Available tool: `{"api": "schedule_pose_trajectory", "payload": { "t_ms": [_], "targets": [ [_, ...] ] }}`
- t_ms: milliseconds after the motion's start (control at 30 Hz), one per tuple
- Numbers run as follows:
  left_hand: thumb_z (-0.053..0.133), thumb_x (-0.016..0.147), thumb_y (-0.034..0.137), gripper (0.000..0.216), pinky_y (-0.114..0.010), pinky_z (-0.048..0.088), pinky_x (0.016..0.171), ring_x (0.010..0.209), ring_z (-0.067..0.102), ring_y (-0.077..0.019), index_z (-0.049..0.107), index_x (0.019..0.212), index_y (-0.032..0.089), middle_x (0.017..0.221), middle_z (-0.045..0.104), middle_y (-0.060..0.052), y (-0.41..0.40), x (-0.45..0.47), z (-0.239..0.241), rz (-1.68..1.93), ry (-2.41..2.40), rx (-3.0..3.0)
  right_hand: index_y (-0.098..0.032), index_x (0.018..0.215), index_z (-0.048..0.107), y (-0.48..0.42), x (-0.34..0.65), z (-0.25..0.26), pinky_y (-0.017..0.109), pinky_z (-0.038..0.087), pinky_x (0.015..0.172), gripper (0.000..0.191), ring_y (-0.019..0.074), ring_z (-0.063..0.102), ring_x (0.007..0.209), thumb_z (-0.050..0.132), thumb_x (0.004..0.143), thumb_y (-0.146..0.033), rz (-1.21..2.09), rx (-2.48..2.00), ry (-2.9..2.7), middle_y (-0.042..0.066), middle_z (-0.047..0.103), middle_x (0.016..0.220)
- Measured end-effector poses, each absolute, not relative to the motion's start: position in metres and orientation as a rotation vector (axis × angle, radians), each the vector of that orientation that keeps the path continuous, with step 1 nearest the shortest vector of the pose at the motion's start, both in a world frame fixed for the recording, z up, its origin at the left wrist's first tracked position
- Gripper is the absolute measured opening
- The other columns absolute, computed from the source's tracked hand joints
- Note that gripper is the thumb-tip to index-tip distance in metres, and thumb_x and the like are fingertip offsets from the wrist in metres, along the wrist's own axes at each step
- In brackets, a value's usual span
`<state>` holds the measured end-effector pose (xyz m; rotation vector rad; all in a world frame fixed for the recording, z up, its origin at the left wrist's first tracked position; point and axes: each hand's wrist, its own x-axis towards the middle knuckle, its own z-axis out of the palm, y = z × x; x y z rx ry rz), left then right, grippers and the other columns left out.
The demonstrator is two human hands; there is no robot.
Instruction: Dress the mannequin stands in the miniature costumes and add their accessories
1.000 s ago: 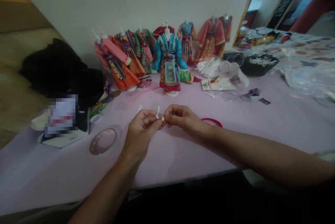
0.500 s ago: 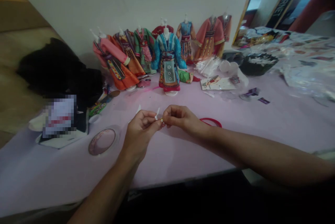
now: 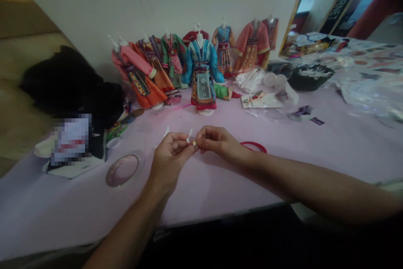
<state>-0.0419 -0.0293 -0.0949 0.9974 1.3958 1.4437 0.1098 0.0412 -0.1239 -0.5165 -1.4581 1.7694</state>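
My left hand (image 3: 168, 153) is closed in a pinch, with a narrow white strip (image 3: 189, 135) standing up from its fingertips. Thumb and fingers of my right hand (image 3: 217, 141) are pinched together right beside it. Where the fingertips meet sits a tiny yellow-and-white piece (image 3: 194, 143), too small to name. Behind the hands, a doll form in a blue robe (image 3: 201, 71) stands upright on a white base. A red loop (image 3: 254, 146) lies on the table just past my right wrist.
A tape roll (image 3: 108, 172) lies left of my forearm. More dressed doll forms (image 3: 138, 76) line the wall. On the right are a dark bowl (image 3: 311, 78), a printed card (image 3: 261, 100), purple scraps (image 3: 317, 121) and clear plastic bags (image 3: 371, 97). A black bag (image 3: 66, 80) sits at left.
Almost nothing differs. The tiny yellow-and-white piece shows a little more between my fingertips, and both hands stay in the same place.
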Motion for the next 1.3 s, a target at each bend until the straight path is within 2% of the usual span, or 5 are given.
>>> {"api": "schedule_pose_trajectory", "payload": {
  "t_ms": [767,1300],
  "targets": [
    [0.084,0.062,0.022,0.036,-0.026,0.050,0.072,0.069,0.066,-0.0118,0.061,0.089,0.018,0.070,0.068,0.005,-0.0302,-0.0435,-0.0958,1.418,1.404,1.053,-0.017,0.081,0.065,0.0421,0.1102,-0.1270,0.027,0.046,0.068,0.020,0.0105,0.055,0.068,0.078,0.081,-0.032,1.822,-0.490,-1.428,-0.001,0.063,0.076],
    [0.084,0.063,0.022,0.034,-0.026,0.049,0.072,0.068,0.065,-0.0114,0.060,0.087,0.017,0.067,0.067,0.006,-0.0308,-0.0421,-0.0952,1.427,1.382,1.017,-0.016,0.079,0.065,0.0421,0.1101,-0.1247,0.027,0.046,0.067,0.025,0.0104,0.057,0.068,0.080,0.080,-0.036,1.831,-0.473,-1.436,0.000,0.064,0.075]
  ]
}}
